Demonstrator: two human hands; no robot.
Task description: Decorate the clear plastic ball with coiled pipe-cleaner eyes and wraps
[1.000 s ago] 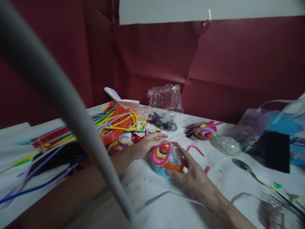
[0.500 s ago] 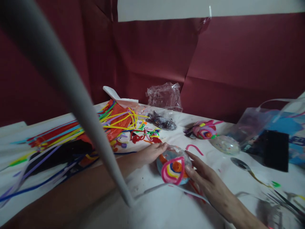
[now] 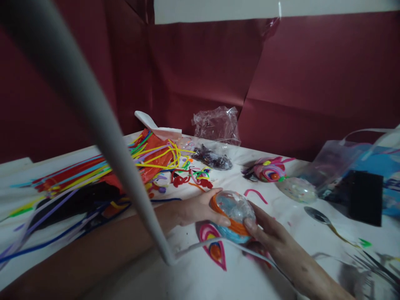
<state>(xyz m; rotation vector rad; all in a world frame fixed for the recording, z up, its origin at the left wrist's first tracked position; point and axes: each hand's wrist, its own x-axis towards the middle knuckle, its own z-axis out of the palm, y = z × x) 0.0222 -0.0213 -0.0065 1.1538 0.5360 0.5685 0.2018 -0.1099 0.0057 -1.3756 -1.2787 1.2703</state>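
The clear, glossy plastic ball (image 3: 234,206) in front of me is rounded, its smooth upper side catching the light; a ridged orange band of wound strands runs round it, and below that lies a light-blue layer. On the white table (image 3: 250,279) just below it, nearer to me, lies a flat teardrop-shaped eye piece (image 3: 215,251), pink-edged with yellow, blue and orange inside; a thin pale bent cable (image 3: 240,246) crosses in front of it. Beyond the ball are a curved pink strip (image 3: 256,194), a pink rounded ornament with an eye on it (image 3: 269,171) and a clear oval shell with coloured flecks (image 3: 296,190). To the left, long thin yellow, green and purple strips (image 3: 156,160) sprawl loosely near a crumpled transparent bag (image 3: 215,125).

My left hand (image 3: 208,210) is curved round the ball's left side, thumb pressed along the orange band. My right hand (image 3: 265,229) is part-closed on the right side, thumb against the clear surface, so I grip the ball between both.
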